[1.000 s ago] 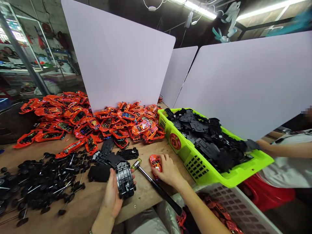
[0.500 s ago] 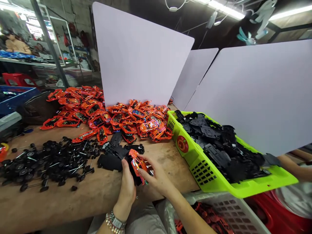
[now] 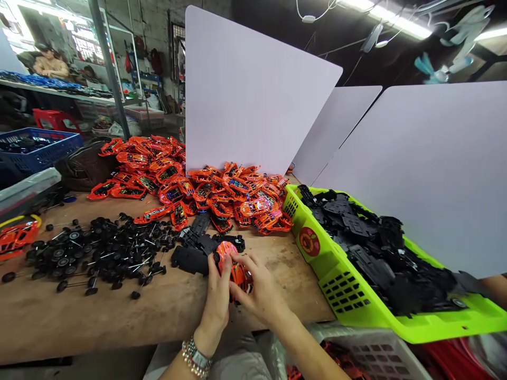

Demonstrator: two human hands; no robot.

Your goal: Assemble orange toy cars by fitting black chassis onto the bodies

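Note:
An orange toy car (image 3: 239,274) is between my two hands, just above the table's front part. My left hand (image 3: 217,287) grips its left side, thumb on top of the body. On the other side my right hand (image 3: 259,287) has its fingers closed around the car's right edge. A dark wheel shows at the car's upper left; its underside is hidden. Right beyond my hands lie several black chassis plates (image 3: 190,259). To the left spreads a heap of black wheels on metal axles (image 3: 114,248). Orange car shells (image 3: 253,203) are piled behind.
A lime-green basket (image 3: 328,279) full of black chassis parts stands at the right. Below it is a pale crate (image 3: 380,359) with red-orange pieces. White panels (image 3: 257,95) rise behind the pile. A blue crate (image 3: 51,153) stands far left. A person (image 3: 51,63) sits in the background.
The car has been turned and tilted in my hands, and my left thumb has come over its top. The camera view has swung left, shifting the scene rightward.

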